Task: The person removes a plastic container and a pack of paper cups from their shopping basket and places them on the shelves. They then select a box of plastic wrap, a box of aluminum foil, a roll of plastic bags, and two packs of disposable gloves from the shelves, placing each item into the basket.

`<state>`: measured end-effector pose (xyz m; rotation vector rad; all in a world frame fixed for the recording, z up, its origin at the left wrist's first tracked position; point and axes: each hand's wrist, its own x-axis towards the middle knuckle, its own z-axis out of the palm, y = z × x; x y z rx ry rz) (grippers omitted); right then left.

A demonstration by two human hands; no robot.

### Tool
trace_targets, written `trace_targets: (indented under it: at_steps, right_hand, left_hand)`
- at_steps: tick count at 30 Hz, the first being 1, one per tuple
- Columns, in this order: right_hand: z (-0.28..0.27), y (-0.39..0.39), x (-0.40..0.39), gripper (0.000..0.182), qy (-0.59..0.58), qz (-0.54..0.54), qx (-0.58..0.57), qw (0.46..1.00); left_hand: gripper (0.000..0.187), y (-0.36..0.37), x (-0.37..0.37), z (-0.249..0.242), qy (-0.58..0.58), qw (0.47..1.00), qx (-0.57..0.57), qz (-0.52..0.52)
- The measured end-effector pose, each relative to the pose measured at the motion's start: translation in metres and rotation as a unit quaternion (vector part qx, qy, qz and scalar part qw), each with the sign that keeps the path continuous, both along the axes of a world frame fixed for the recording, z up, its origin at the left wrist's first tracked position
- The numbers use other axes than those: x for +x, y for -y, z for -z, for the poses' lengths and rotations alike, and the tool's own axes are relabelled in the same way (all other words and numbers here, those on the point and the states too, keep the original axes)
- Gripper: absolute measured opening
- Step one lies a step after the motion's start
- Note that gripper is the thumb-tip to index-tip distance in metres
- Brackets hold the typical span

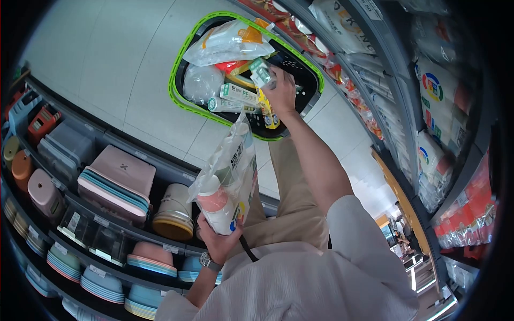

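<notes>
Pack (261, 74) in one hand, bag (225, 176) in the other

The pack is within the basket's (172, 88) outline; its height above the contents is unclear. The right hand (281, 95) has its fingers curled on it. The left hand (219, 238) is closed around the lower end of the clear bag, which contains cups. The basket, partly filled with boxes (239, 95) and other packages, is over pale floor tiles (107, 53). The left shelf (115, 140) carries bins (115, 174) and stacked bowls (101, 283); the right shelf (377, 29) has bagged goods (369, 88).

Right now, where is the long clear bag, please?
The bag is near the head view's centre, in the left hand, mostly below the basket and right of the white bucket.
</notes>
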<state>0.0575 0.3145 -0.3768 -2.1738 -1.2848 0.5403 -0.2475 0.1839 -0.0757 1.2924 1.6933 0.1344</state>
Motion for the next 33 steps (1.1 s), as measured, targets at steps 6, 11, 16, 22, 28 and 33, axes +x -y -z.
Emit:
trace_targets:
  at_steps: [6,11,16,22,28,33]
  right_hand:
    - [0.012,0.005,-0.012,0.052,0.028,-0.049,0.016,0.998]
    - [0.02,-0.006,-0.013,0.063,0.007,-0.068,-0.065,0.996]
    - [0.017,0.007,-0.017,0.095,-0.003,-0.079,-0.078,0.994]
    - [-0.001,0.071,-0.013,0.1,-0.074,-0.098,-0.106,0.987]
    - [-0.023,0.165,-0.004,0.054,-0.35,0.104,-0.237,0.9]
    - [-0.125,0.198,0.014,0.065,-0.633,0.245,-0.291,0.674]
  left_hand:
    - [0.086,0.0,-0.003,0.006,-0.027,1.0,0.004,-0.014]
    - [0.084,0.005,-0.003,0.016,-0.007,0.999,-0.014,-0.038]
    - [0.083,0.004,0.008,0.015,-0.011,0.999,-0.028,-0.043]
    - [0.081,0.009,0.01,0.006,0.012,0.999,-0.026,-0.033]
    - [0.079,0.014,0.029,-0.026,0.055,0.997,-0.008,-0.061]
    - [0.06,0.027,0.048,-0.07,0.172,0.972,-0.018,-0.159]
